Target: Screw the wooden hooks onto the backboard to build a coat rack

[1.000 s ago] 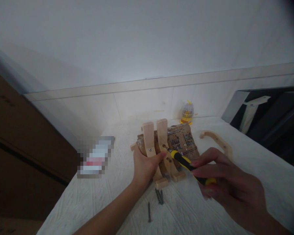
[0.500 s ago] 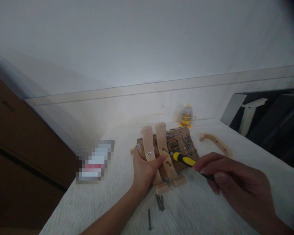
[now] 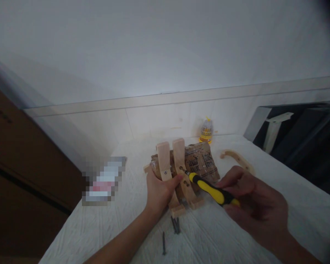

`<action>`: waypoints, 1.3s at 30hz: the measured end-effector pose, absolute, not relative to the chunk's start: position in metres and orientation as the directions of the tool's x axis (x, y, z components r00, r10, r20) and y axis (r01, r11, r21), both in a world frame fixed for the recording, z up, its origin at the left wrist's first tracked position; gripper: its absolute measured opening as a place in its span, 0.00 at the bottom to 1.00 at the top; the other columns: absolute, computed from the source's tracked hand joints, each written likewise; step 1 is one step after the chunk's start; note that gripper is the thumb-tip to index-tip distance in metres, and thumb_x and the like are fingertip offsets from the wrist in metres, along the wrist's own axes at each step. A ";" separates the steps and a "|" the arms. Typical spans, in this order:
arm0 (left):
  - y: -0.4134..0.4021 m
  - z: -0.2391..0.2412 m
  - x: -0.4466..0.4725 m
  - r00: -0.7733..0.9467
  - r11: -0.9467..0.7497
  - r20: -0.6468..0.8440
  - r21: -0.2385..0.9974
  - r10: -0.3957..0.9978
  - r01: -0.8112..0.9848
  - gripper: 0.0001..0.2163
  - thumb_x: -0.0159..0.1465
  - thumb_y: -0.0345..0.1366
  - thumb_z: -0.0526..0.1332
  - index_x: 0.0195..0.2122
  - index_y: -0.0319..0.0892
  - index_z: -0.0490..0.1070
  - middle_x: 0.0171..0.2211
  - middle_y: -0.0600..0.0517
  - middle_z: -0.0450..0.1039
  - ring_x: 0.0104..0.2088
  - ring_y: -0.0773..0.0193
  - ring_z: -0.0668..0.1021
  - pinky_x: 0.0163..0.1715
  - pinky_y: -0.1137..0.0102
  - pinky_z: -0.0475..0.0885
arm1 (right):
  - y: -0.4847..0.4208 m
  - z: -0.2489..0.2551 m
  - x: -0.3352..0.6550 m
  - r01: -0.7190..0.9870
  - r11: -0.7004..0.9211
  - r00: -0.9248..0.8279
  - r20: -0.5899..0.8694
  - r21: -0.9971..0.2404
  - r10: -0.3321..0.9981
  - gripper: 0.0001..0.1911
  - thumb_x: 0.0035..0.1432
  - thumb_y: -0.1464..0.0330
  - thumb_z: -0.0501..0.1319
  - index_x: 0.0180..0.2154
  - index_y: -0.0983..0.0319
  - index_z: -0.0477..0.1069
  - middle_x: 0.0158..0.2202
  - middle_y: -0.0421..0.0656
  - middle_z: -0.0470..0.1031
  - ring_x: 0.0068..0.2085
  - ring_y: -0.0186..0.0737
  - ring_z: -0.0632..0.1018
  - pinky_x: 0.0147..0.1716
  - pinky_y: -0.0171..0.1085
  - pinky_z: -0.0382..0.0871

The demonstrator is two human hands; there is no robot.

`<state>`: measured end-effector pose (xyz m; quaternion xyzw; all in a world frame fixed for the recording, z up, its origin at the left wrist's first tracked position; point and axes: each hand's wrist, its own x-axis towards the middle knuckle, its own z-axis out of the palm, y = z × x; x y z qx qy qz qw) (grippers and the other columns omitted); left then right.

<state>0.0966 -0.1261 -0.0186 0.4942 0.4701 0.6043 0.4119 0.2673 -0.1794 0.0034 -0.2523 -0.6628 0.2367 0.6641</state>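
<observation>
My left hand [image 3: 159, 187] is closed around the lower part of a pale curved wooden piece [image 3: 163, 157], with its thumb reaching to a second wooden piece [image 3: 178, 154] on the right. Both lean over a brown printed package [image 3: 203, 159] wrapped in clear film. A shiny screw head [image 3: 165, 172] shows in the left piece. My right hand [image 3: 258, 205] grips a yellow and black screwdriver [image 3: 211, 189] by its rear end. The driver's tip meets the upper hole of the right piece; a screw there is too small to make out.
Several dark screws [image 3: 164, 244] lie on the white cloth [image 3: 121, 234] in front. Farther back stand a clear, yellow-labelled container [image 3: 206, 130] and another curved wooden piece [image 3: 238, 157]. A blurred flat item [image 3: 106, 179] lies left. A cardboard box [image 3: 30, 183] and dark panels [image 3: 305, 135] flank the cloth.
My right hand has slid back and its fingers have opened a little around the handle's end, showing more of the yellow grip. The view has shifted slightly; my left hand keeps its hold.
</observation>
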 end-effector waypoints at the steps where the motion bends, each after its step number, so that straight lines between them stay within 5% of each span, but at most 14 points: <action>1: -0.126 -0.019 0.096 -0.182 -0.211 0.204 0.977 0.962 -0.018 0.20 0.45 0.35 0.71 0.38 0.39 0.69 0.35 0.49 0.78 0.32 0.61 0.80 0.33 0.68 0.76 | -0.179 0.003 0.269 0.023 0.747 0.021 0.748 -0.664 0.664 0.06 0.52 0.71 0.64 0.34 0.57 0.73 0.31 0.42 0.71 0.30 0.35 0.74 0.24 0.31 0.73; 7: -0.127 -0.018 0.096 -0.216 -0.170 0.172 0.985 0.961 0.027 0.20 0.44 0.34 0.71 0.37 0.39 0.69 0.34 0.49 0.78 0.32 0.61 0.80 0.32 0.69 0.75 | -0.180 0.011 0.276 0.060 0.713 -0.118 0.704 -0.699 0.701 0.14 0.59 0.75 0.56 0.40 0.53 0.75 0.37 0.43 0.73 0.25 0.29 0.73 0.15 0.26 0.68; 14: -0.128 -0.016 0.096 -0.245 -0.156 0.160 0.987 0.956 0.038 0.22 0.43 0.35 0.72 0.39 0.40 0.69 0.34 0.50 0.78 0.33 0.60 0.80 0.31 0.69 0.75 | -0.181 0.018 0.267 -0.070 0.724 -0.328 0.702 -0.686 0.632 0.17 0.56 0.72 0.61 0.47 0.53 0.73 0.41 0.45 0.75 0.26 0.32 0.78 0.22 0.31 0.76; 17: -0.128 -0.016 0.097 -0.225 -0.150 0.153 0.988 0.962 0.030 0.21 0.44 0.35 0.71 0.39 0.39 0.68 0.34 0.50 0.78 0.32 0.61 0.80 0.30 0.69 0.75 | -0.180 0.015 0.265 -0.010 0.786 -0.276 0.757 -0.618 0.592 0.18 0.51 0.72 0.66 0.45 0.55 0.74 0.38 0.45 0.78 0.32 0.38 0.80 0.29 0.33 0.78; 22: -0.127 -0.020 0.096 -0.255 -0.161 0.166 0.986 0.953 0.042 0.23 0.43 0.35 0.72 0.39 0.39 0.67 0.36 0.48 0.77 0.34 0.60 0.79 0.33 0.67 0.75 | -0.177 0.012 0.269 -0.003 0.757 -0.047 0.756 -0.654 0.653 0.11 0.59 0.68 0.59 0.43 0.55 0.75 0.36 0.45 0.76 0.37 0.39 0.79 0.29 0.34 0.78; 29: -0.127 -0.019 0.097 -0.222 -0.187 0.176 0.982 0.959 -0.030 0.25 0.44 0.34 0.72 0.42 0.39 0.66 0.36 0.49 0.77 0.33 0.62 0.79 0.34 0.67 0.75 | -0.179 0.005 0.263 0.122 0.856 -0.112 0.850 -0.502 0.515 0.13 0.47 0.68 0.69 0.38 0.58 0.75 0.32 0.43 0.75 0.30 0.36 0.77 0.23 0.31 0.74; 35: -0.125 -0.021 0.097 -0.216 -0.203 0.188 0.978 0.958 -0.048 0.23 0.43 0.35 0.71 0.39 0.38 0.67 0.36 0.48 0.77 0.33 0.59 0.79 0.33 0.66 0.75 | -0.179 -0.001 0.260 0.035 0.831 -0.013 0.832 -0.555 0.555 0.13 0.49 0.80 0.63 0.35 0.58 0.69 0.34 0.42 0.78 0.36 0.38 0.79 0.31 0.34 0.77; 39: -0.123 -0.022 0.096 -0.223 -0.228 0.219 0.974 0.950 -0.016 0.22 0.44 0.34 0.71 0.40 0.39 0.67 0.36 0.48 0.76 0.34 0.61 0.79 0.35 0.66 0.75 | -0.177 0.003 0.265 0.013 0.792 -0.060 0.791 -0.610 0.609 0.13 0.54 0.76 0.62 0.40 0.56 0.71 0.32 0.42 0.77 0.35 0.36 0.79 0.33 0.34 0.76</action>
